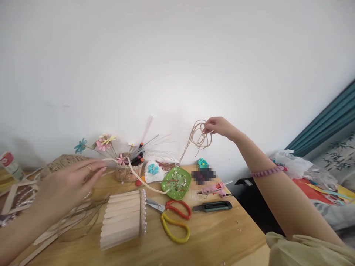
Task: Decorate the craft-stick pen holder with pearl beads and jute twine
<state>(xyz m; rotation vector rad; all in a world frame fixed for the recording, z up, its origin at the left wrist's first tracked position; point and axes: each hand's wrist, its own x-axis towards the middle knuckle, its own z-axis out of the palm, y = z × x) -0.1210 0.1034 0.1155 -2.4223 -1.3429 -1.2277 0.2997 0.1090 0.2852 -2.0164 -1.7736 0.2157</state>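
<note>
My right hand (220, 127) is raised in front of the wall, its fingers pinched on a loose coil of thin tan twine (198, 135). A strand of the twine slants down toward a green dish (179, 193) with small bits in it. On the other side, my left hand (74, 181) hovers over the table with its fingertips closed on the end of a thick cream cord (133, 171). That cord curves past a flower pot and ends by the dish. Below lies a popsicle-stick piece (122, 218) with a beaded edge.
Scissors (176, 220) with red and yellow handles and a utility knife (213, 206) lie on the wooden table. Behind them is a pink glue gun (213, 189). A decorated pot (129, 173) holds markers; a twine ball (62, 162) sits left. Plastic bags (294, 164) are at right.
</note>
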